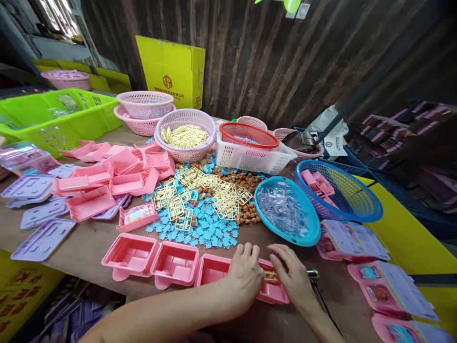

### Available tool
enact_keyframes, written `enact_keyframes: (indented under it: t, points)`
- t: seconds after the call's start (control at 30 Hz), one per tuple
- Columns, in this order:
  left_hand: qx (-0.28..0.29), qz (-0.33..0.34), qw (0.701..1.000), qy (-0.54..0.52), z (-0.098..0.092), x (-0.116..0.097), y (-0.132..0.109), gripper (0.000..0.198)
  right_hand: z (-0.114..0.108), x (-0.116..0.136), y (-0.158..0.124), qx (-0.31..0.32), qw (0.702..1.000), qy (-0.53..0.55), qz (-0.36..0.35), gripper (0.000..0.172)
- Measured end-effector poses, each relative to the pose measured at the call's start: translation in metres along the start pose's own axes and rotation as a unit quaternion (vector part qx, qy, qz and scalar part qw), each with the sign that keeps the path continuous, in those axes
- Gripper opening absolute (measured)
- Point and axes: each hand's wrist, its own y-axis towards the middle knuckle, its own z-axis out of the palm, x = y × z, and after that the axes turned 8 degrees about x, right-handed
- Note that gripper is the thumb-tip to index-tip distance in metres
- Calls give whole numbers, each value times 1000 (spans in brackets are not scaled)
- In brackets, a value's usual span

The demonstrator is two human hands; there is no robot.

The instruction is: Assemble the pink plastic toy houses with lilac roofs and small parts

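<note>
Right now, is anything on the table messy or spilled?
Yes. Small blue squares and brown bits lie loose on the bare table instead of in a basket, with cream frames scattered on top. The pink trays behind sit in a tumbled heap. Both hands, left hand and right hand, rest on a neat pink tray.

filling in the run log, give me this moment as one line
left hand: on pink tray | right hand: pressing cream part into it | blue dish behind
</note>
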Motion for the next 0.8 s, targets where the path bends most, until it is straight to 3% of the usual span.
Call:
enact_keyframes:
  t: [0.13,0.23,0.37,0.47,0.6,0.73,0.8]
  points:
    - [-36,-1,999,-20,-8,6,-11,18,-5,14,45,21,997,-38,-62,24]
    - [-31,-40,998,-46,-18,32,-23,14,8,23,95,76,976,-157,-129,26]
    - [-14,-161,986,-45,-32,99,-46,22,41,29,156,136,946,-227,-189,29]
    - [-4,-215,977,-14,-34,157,-63,23,62,29,180,165,925,-253,-230,33]
    - [27,-163,986,13,-24,204,-69,17,74,28,185,163,915,-263,-258,27]
    - [33,-60,997,43,-8,213,-52,31,75,26,184,128,927,-246,-251,23]
    - [25,-27,998,50,-2,213,-44,26,74,26,185,105,939,-227,-237,23]
